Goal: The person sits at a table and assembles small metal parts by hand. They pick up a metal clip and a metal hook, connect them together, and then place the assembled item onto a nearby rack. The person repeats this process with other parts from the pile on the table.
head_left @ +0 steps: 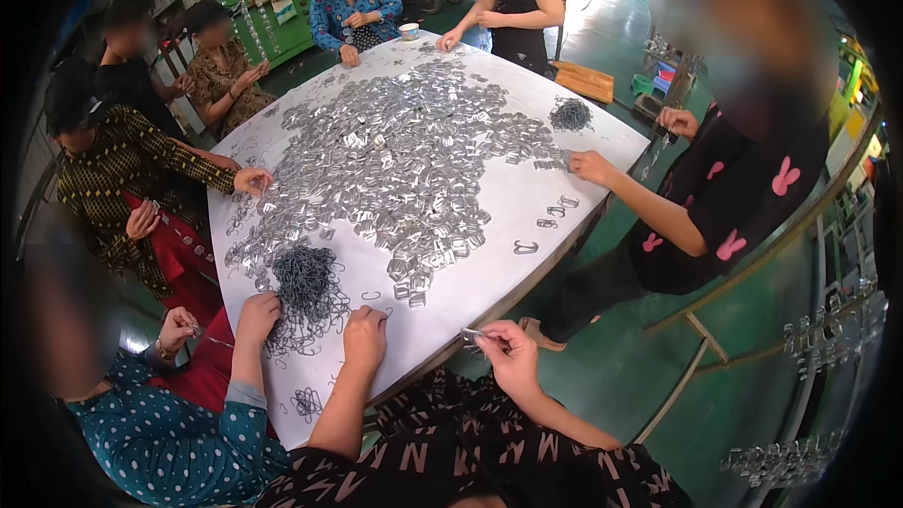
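Observation:
My left hand (365, 339) rests at the near edge of the white tabletop (442, 306), fingers curled together. What they pinch, if anything, is too small to make out. A bent wire hook (371, 295) lies just beyond the fingertips. My right hand (510, 356) is closed on a small flat metal clip (472, 334), held up at the table's front edge. To the left of my left hand is a tangled heap of dark wire hooks (306, 282). A wide pile of shiny metal clips (386, 150) covers the table's middle.
Co-workers stand or sit around the table; one's hand (256, 318) reaches in close to my left hand. Another hand (591, 169) works at the right edge. A second wire heap (570, 114) and a cup (408, 31) stand farther off. Strung clips (785, 459) hang at lower right.

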A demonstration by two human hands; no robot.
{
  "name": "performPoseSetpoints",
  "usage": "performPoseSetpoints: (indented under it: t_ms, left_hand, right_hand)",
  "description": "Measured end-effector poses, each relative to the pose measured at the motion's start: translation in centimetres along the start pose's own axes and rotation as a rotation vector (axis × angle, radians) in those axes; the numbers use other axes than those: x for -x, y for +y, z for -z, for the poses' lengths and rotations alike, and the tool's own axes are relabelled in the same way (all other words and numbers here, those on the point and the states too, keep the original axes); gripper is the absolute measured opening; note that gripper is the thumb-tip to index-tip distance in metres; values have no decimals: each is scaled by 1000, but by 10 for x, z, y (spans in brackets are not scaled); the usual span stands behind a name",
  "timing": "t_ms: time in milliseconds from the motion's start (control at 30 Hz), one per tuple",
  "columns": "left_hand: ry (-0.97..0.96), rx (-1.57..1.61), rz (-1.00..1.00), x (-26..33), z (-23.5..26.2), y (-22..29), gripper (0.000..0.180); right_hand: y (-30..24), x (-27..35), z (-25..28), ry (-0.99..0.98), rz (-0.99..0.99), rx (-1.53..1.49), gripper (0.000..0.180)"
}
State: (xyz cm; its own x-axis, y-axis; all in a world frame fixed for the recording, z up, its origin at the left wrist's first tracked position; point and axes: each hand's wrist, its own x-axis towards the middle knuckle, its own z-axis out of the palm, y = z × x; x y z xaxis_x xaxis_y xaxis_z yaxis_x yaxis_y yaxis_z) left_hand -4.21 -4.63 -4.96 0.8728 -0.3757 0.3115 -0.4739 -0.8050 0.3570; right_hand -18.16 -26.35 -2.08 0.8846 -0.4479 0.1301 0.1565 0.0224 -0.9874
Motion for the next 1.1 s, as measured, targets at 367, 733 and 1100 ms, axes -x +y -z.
performPoseSetpoints:
  t_ms: [367,733,1100]
  left_hand:
    - [-205,-374,-136,-28,-8,0,8]
    - [-323,-530,-267,-43,-8,-1,13]
    - [-139,351,125,-51,3,-31,13]
  right_hand:
    - [-5,0,0,28,47,29,12]
    - [0,6,3,56,30,14,14]
    - [2,4,5,87,58,42,15]
